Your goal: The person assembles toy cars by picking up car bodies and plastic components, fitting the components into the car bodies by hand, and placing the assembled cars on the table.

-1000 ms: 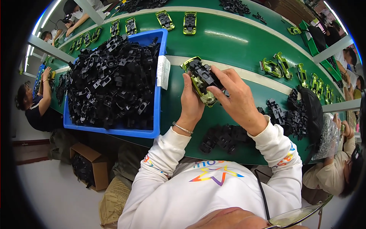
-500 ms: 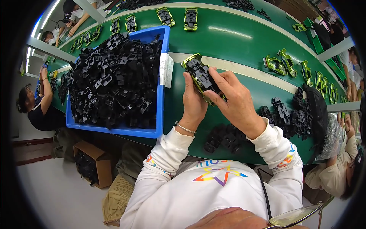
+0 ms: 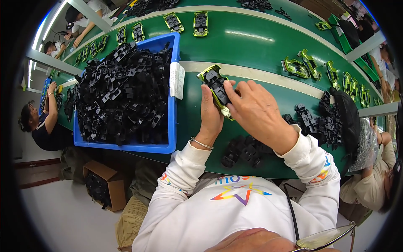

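Observation:
My left hand [image 3: 210,115] is wrapped round a toy car [image 3: 215,84] with a shiny yellow-green body shell and a black chassis facing up. Its thumb lies along the car's left side. Over the car's right edge, my right hand [image 3: 262,113] presses its fingertips on the chassis near the middle and lower end. Part of the car is hidden behind my fingers. The car is held tilted above the green bench, just right of a blue bin [image 3: 173,122] heaped with black chassis parts [image 3: 126,92].
Loose black chassis parts [image 3: 245,151] lie on the bench [image 3: 273,96] before me, with more [image 3: 308,119] to the right near a black bag [image 3: 349,126]. Several yellow-green cars [image 3: 200,24] line the green belt [image 3: 247,46] beyond. Co-workers sit at both sides. A cardboard box [image 3: 115,193] stands below.
The toy car has turned more onto its side in my left hand. My right fingers have shifted along the chassis. The whole view has swung slightly.

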A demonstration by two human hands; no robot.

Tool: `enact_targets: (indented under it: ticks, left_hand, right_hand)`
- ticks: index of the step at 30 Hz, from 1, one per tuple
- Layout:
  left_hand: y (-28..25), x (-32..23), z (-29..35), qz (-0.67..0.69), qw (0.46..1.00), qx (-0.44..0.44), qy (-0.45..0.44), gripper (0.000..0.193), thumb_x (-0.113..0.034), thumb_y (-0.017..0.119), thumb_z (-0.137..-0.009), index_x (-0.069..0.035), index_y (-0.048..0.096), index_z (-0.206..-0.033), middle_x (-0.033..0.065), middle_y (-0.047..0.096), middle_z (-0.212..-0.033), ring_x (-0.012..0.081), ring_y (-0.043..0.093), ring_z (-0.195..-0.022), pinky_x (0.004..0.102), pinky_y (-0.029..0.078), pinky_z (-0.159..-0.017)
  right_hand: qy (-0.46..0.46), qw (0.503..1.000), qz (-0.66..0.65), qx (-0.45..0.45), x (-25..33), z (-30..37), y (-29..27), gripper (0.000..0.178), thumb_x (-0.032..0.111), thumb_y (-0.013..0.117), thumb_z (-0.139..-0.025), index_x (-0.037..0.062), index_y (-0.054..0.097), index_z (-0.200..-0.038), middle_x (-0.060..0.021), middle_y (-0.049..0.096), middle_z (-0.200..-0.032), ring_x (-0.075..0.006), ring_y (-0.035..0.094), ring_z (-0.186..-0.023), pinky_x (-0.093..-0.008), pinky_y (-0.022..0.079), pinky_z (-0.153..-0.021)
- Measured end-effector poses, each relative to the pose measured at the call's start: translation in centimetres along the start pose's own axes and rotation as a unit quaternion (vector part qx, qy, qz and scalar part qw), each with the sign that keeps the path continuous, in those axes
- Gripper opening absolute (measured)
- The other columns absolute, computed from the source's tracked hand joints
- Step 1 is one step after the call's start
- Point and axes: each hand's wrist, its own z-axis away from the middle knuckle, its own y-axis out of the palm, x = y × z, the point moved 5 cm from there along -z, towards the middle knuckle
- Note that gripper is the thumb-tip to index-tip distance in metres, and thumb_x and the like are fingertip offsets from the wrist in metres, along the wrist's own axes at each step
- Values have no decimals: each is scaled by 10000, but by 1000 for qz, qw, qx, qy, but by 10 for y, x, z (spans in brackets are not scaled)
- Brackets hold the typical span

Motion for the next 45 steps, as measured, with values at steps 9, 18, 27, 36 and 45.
enact_targets:
  ticks: [9,18,27,36,45]
  left_hand:
    - [-23,11,-4,45,996,-80,-16,364,-280,487,-967,-37,527,-1235,57,620,-1081,151,619,-1009,308,496,-883]
    - [-6,-7,-13,45,998,-30,11,521,-257,495,-948,-20,348,-1389,238,541,-1353,320,520,-1274,395,436,-1058]
    - [0,-10,-8,-91,994,31,57,474,-212,490,-1001,5,348,-1399,210,547,-1348,265,548,-1230,364,434,-1050]
    - [-3,2,-14,-66,997,31,-12,455,-161,535,-994,-11,360,-1386,162,553,-1312,218,586,-1152,349,455,-1025]
    - [-11,1,-17,-211,975,-5,74,434,-187,596,-980,3,400,-1318,53,544,-1101,106,525,-971,270,459,-881]
  right_hand:
    - [-49,989,133,51,14,-8,6,456,212,712,-812,-5,603,-1198,-96,579,-1109,-236,583,-919,-339,475,-787]
    - [271,833,-471,104,-68,1,38,428,324,713,-903,6,640,-1179,-105,679,-1009,-161,655,-875,-299,540,-696]
    - [304,723,-596,173,-56,10,64,380,407,655,-947,28,669,-953,-10,657,-837,-78,588,-726,-253,493,-640]
    - [327,723,-584,171,-71,11,63,380,409,665,-938,34,679,-997,-11,667,-867,-81,599,-756,-255,496,-656]
    - [319,729,-574,193,-76,11,79,378,374,672,-935,25,659,-1079,-21,680,-945,-99,627,-837,-267,523,-697]
